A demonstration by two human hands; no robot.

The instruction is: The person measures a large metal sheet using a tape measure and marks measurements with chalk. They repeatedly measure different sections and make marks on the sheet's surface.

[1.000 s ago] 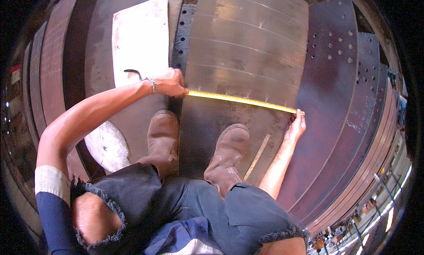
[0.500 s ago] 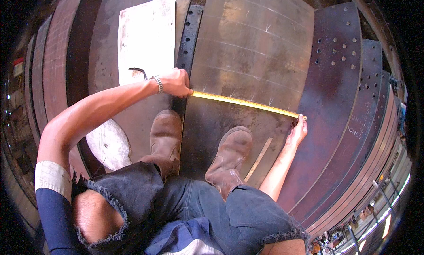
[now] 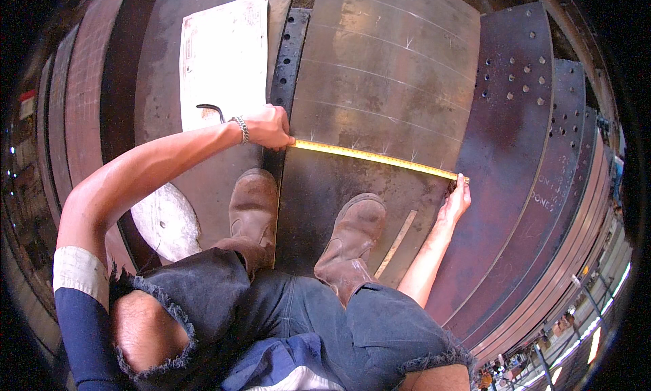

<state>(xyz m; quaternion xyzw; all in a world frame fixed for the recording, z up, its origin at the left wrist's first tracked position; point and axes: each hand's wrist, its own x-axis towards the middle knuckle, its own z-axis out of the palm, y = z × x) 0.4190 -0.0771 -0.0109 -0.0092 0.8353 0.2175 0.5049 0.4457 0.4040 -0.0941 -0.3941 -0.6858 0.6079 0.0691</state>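
A yellow tape measure (image 3: 369,154) stretches straight across a brown steel plate (image 3: 386,66), sloping slightly down to the right. My left hand (image 3: 268,128), with a chain bracelet at the wrist, is closed round its left end at the plate's left edge. Whatever else sits inside that fist is hidden. At the plate's right edge my right hand (image 3: 456,202) pinches the other end between thumb and finger. Chalk lines and arrow-like marks run over the plate, some just above the tape. A black curved strip (image 3: 213,108) sticks out beside my left wrist.
A white sheet (image 3: 225,59) lies on the left plate, beside a drilled steel strip (image 3: 287,59). My boots (image 3: 356,228) stand below the tape, with a thin flat strip (image 3: 396,244) to their right. Drilled plates (image 3: 512,86) are layered at right; a pale rounded piece (image 3: 166,220) lies left.
Both hands hold the tape in nearly the same place. The view has shifted very slightly; nothing else has visibly moved.
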